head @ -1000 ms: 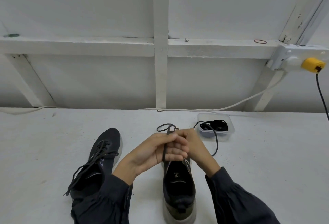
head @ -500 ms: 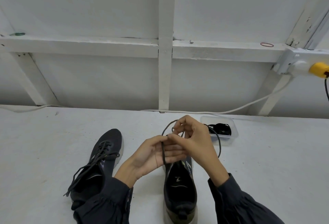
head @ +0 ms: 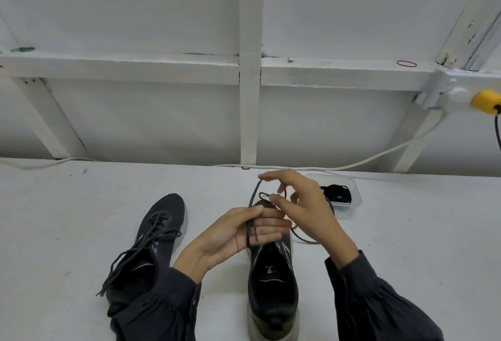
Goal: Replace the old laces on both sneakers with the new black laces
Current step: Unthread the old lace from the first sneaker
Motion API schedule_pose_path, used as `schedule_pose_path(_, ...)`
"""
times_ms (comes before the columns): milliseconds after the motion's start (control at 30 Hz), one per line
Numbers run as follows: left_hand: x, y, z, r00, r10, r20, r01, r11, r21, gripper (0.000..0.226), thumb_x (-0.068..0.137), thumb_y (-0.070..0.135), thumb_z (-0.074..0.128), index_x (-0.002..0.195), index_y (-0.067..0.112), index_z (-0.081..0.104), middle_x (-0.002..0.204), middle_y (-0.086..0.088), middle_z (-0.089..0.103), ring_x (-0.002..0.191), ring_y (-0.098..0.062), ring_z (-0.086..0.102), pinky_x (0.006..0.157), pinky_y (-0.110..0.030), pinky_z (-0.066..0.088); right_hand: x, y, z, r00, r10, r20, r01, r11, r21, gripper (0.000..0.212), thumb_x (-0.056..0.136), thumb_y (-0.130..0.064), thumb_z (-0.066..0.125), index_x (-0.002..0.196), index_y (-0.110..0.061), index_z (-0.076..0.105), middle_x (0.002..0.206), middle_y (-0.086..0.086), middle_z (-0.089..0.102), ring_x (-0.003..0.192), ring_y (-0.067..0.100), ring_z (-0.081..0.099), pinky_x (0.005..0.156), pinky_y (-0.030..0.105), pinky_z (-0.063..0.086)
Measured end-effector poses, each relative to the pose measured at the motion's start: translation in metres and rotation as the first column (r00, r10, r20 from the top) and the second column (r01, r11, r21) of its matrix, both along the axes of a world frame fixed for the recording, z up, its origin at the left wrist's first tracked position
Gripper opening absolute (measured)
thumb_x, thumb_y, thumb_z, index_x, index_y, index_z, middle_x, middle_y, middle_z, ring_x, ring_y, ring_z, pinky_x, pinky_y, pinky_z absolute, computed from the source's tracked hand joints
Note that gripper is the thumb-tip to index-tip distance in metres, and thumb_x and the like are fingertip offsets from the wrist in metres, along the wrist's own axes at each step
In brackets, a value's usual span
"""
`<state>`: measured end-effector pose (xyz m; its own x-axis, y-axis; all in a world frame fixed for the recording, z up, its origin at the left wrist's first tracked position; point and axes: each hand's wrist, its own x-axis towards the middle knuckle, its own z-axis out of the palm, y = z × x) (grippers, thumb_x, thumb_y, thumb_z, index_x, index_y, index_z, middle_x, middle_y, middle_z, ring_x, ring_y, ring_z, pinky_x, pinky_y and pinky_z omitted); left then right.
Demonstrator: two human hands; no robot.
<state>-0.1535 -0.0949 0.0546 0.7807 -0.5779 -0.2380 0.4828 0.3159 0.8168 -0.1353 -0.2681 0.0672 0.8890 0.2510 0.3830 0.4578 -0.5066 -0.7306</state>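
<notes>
Hands: L hand (head: 230, 235) pinching lace (head: 248, 233), R hand (head: 306, 205) hooking it, sneaker (head: 272, 286) toe pointing away

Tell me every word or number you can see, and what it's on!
"Z", or maybe "7": white mark on the insole of the right-hand sneaker.
Tiny print beside it: too small to read.
Purple mark on the left-hand sneaker: too blurred to read.
Nothing else bears text.
</notes>
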Motion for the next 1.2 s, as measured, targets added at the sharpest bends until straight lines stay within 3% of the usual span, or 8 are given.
schedule_pose_path(67, -0.003, -0.001, 0.002, 0.999, -0.043, 0.018, 0.043, 0.999, 0.009, 0.041, 0.096, 0.022, 0.044, 0.121, -0.008, 0.060, 0.120, -0.028, 0.064, 0.112, -0.035, 0.065, 0.089, -0.032, 0.055, 0.007, -0.004, -0.002, 0.994, 0.110, -0.014, -0.111, 0.988, -0.103, 0.035, 0.083, -0.017, 0.062, 0.112, -0.034, 0.070, 0.124, -0.019, 0.062, 0.113, 0.005, 0.055, 0.087, 0.017, 0.041)
schedule_pose_path(167, -0.006, -0.002, 0.006, 0.997, -0.079, 0.021, 0.080, 0.997, -0.011, 0.038, 0.097, 0.021, 0.045, 0.117, -0.005, 0.064, 0.120, -0.029, 0.064, 0.110, -0.034, 0.066, 0.090, -0.032, 0.055, 0.013, -0.009, -0.001, 0.975, 0.200, -0.094, -0.207, 0.976, -0.066, 0.013, 0.087, -0.020, 0.065, 0.092, -0.019, 0.076, 0.119, -0.013, 0.068, 0.115, 0.007, 0.056, 0.096, 0.026, 0.045)
schedule_pose_path(300, -0.011, -0.001, 0.009, 0.991, -0.122, 0.055, 0.124, 0.992, -0.030, 0.035, 0.098, 0.021, 0.044, 0.111, 0.003, 0.071, 0.118, -0.025, 0.067, 0.108, -0.031, 0.068, 0.089, -0.030, 0.055, 0.013, -0.009, 0.003, 0.948, 0.270, -0.169, -0.266, 0.963, 0.048, 0.015, 0.095, -0.002, 0.057, 0.088, -0.013, 0.065, 0.088, -0.004, 0.072, 0.088, 0.008, 0.067, 0.083, 0.025, 0.051)
schedule_pose_path(467, -0.011, 0.002, 0.016, 0.985, -0.114, 0.130, 0.123, 0.990, -0.068, 0.030, 0.095, 0.017, 0.049, 0.115, 0.001, 0.065, 0.113, -0.021, 0.069, 0.103, -0.027, 0.070, 0.085, -0.027, 0.056, 0.007, 0.009, -0.012, 0.961, 0.225, -0.163, -0.181, 0.951, 0.250, 0.005, 0.089, -0.016, 0.061, 0.085, -0.017, 0.064, 0.078, -0.008, 0.066, 0.076, 0.008, 0.061, 0.073, 0.026, 0.049)
schedule_pose_path(633, -0.004, 0.009, 0.024, 0.982, -0.032, 0.185, 0.060, 0.987, -0.147, 0.030, 0.094, 0.011, 0.049, 0.112, 0.003, 0.071, 0.111, -0.021, 0.070, 0.100, -0.026, 0.071, 0.083, -0.027, 0.057, -0.019, 0.023, -0.030, 0.965, 0.124, -0.231, -0.074, 0.974, 0.212, 0.040, 0.088, 0.000, 0.055, 0.075, -0.037, 0.064, 0.060, -0.022, 0.065, 0.061, -0.006, 0.060, 0.063, 0.011, 0.043)
schedule_pose_path(733, 0.002, 0.015, 0.028, 0.971, 0.020, 0.240, 0.004, 0.995, -0.101, 0.032, 0.095, 0.011, 0.046, 0.119, 0.000, 0.065, 0.118, -0.022, 0.067, 0.109, -0.028, 0.067, 0.089, -0.028, 0.056, -0.036, 0.030, -0.033, 0.962, 0.172, -0.211, -0.151, 0.982, 0.114, 0.020, 0.088, -0.030, 0.063, 0.081, -0.045, 0.074, 0.064, -0.006, 0.066, 0.059, 0.003, 0.059, 0.063, 0.017, 0.043)
schedule_pose_path(867, 0.006, 0.022, 0.023, 0.944, -0.029, 0.330, 0.025, 1.000, 0.014, 0.035, 0.101, 0.013, 0.039, 0.129, -0.002, 0.054, 0.126, -0.020, 0.064, 0.120, -0.032, 0.060, 0.098, -0.030, 0.051, -0.052, 0.026, -0.022, 0.894, 0.309, -0.325, -0.338, 0.941, -0.036, 0.022, 0.096, -0.036, 0.061, 0.100, -0.019, 0.075, 0.064, -0.004, 0.063, 0.053, 0.005, 0.055, 0.061, 0.014, 0.040)
schedule_pose_path(1200, -0.012, 0.033, 0.010, 0.941, -0.224, 0.255, 0.196, 0.972, 0.130, 0.035, 0.105, 0.015, 0.036, 0.109, 0.016, 0.070, 0.105, -0.002, 0.072, 0.101, -0.017, 0.067, 0.088, -0.023, 0.050, -0.043, 0.005, 0.038, 0.874, 0.355, -0.332, -0.383, 0.924, -0.020, 0.011, 0.095, -0.011, 0.063, 0.086, -0.014, 0.069, 0.068, -0.010, 0.064, 0.062, -0.001, 0.053, 0.063, 0.015, 0.040)
